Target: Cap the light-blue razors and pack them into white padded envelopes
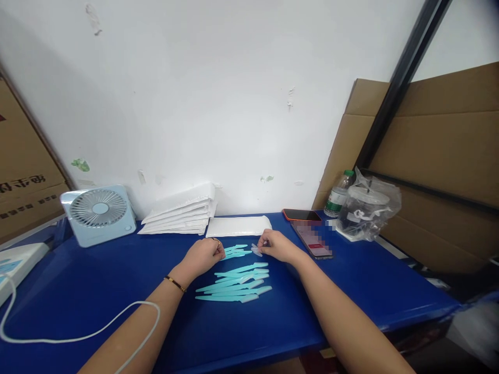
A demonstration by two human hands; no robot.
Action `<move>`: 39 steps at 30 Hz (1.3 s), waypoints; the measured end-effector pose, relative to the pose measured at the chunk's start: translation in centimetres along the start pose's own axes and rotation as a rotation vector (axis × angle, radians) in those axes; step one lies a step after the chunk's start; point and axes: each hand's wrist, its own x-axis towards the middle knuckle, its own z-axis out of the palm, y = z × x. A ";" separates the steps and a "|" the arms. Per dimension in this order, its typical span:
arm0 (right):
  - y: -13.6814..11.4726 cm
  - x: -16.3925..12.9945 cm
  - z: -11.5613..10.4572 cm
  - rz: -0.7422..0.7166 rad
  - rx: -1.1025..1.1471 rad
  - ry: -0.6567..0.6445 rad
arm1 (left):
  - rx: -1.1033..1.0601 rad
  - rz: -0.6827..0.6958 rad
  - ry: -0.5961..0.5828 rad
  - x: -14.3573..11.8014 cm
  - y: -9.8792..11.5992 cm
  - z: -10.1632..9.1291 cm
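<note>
My left hand is closed, its fingertips at the handle ends of a few turquoise eyebrow razors. Opposite it, at their blade ends, my right hand pinches small clear plastic blade covers; how many is hard to tell. Nearer to me on the blue table lies a loose row of several more turquoise eyebrow razors. Their handles point left and their pale, covered-looking ends point right. The fingers of my left hand hide part of the handles they are on.
Behind my hands lie a white padded envelope and a stack of similar envelopes. A blue fan stands left, with a white cable. Two phones, a bottle and a bagged cup are on the right.
</note>
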 end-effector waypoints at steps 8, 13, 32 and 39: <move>-0.6 -1.3 -1.1 -0.031 0.048 -0.208 | -0.087 0.021 -0.030 -0.5 0.9 -0.1; -0.8 -1.0 0.0 -0.054 0.070 -0.214 | -0.048 0.072 -0.092 -0.5 1.7 0.5; -1.9 -1.5 -0.4 -0.087 0.072 -0.299 | -0.081 0.088 -0.133 -1.0 2.1 0.1; -2.7 -1.3 0.0 -0.137 0.058 -0.300 | -0.055 0.102 -0.149 -0.8 2.1 0.5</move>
